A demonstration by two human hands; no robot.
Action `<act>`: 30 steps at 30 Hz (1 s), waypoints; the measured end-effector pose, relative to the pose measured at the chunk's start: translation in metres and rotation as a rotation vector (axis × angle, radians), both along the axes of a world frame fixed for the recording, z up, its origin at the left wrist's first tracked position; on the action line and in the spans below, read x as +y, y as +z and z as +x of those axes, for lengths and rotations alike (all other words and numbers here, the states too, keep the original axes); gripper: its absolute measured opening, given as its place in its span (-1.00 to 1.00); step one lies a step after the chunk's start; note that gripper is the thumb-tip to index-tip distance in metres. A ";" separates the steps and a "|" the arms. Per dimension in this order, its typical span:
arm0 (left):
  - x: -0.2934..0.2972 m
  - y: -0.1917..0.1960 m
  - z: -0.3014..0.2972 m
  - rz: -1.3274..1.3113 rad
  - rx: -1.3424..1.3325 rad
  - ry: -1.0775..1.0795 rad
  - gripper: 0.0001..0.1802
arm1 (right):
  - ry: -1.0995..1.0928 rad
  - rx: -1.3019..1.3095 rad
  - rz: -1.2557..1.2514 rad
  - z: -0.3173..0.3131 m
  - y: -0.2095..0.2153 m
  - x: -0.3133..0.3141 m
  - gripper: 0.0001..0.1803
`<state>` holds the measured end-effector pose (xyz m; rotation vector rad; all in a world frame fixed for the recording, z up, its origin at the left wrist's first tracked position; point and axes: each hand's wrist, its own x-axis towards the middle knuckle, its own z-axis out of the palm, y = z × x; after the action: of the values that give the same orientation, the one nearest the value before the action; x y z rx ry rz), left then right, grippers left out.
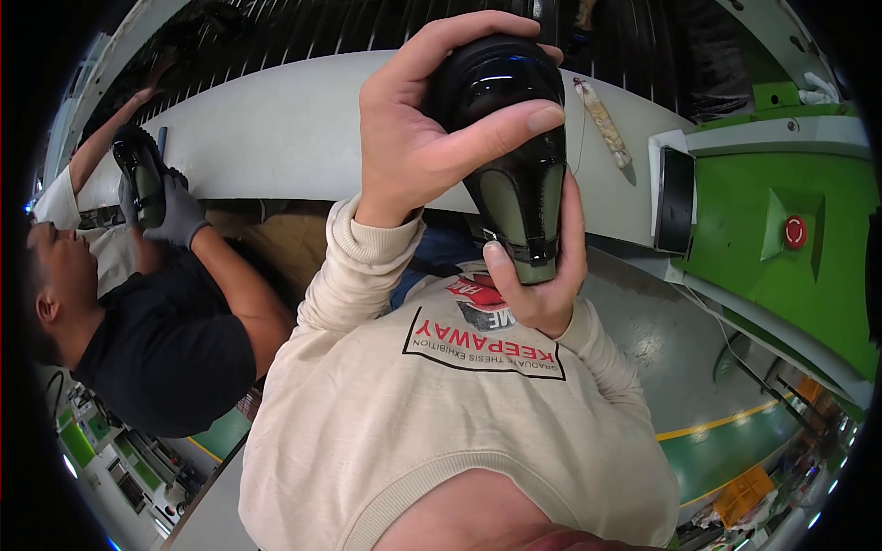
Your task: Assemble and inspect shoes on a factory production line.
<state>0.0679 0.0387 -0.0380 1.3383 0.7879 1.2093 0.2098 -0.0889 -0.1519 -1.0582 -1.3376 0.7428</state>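
A glossy black boot (pixel 514 92) with olive-green side panels is held up in front of my chest, over the near edge of the white bench. Its rounded black end points away from me and the narrower green-tipped end points toward me. My left hand (pixel 413 129) wraps the rounded end, with the thumb laid across the black surface and fingers over the far side. My right hand (pixel 547 294) grips the narrower end from below, thumb on the near left side and fingers along the right. The underside of the boot is hidden.
The white bench (pixel 276 119) runs across in front, with a dark slatted conveyor (pixel 312 46) behind it. A clear tube of yellowish stuff (pixel 604 124) and a black flat device (pixel 675 197) lie right. Beyond is a green machine with a red button (pixel 796 231). At left a gloved co-worker holds another boot (pixel 142 174).
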 end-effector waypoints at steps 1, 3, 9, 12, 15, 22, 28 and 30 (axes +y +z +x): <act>0.000 -0.001 0.001 0.000 0.000 -0.004 -0.31 | -0.005 -0.020 -0.007 0.000 0.000 -0.001 0.05; 0.000 -0.001 0.002 0.004 0.000 0.002 -0.34 | -0.011 -0.020 -0.001 0.000 0.002 -0.001 0.06; 0.013 -0.034 0.003 0.338 -0.096 -0.017 -0.43 | -0.007 0.009 -0.014 0.000 0.003 -0.004 0.06; 0.015 -0.033 0.005 0.325 -0.071 -0.023 -0.46 | -0.014 0.013 -0.020 0.001 0.004 -0.005 0.06; 0.013 -0.032 0.006 0.328 -0.067 0.016 -0.49 | -0.019 0.008 -0.038 0.003 0.005 -0.006 0.05; 0.021 -0.032 0.009 0.394 0.013 0.031 -0.56 | -0.038 0.118 -0.130 0.002 0.006 0.000 -0.02; 0.025 -0.028 0.022 0.435 0.142 0.031 -0.53 | -0.024 0.176 -0.098 0.011 0.006 0.006 -0.03; 0.019 -0.024 0.020 0.369 0.189 0.039 -0.44 | -0.023 0.198 -0.100 0.016 0.006 0.006 -0.03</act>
<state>0.0883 0.0573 -0.0621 1.7660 0.7481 1.3150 0.2257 -0.0829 -0.1460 -1.0484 -1.1272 0.8810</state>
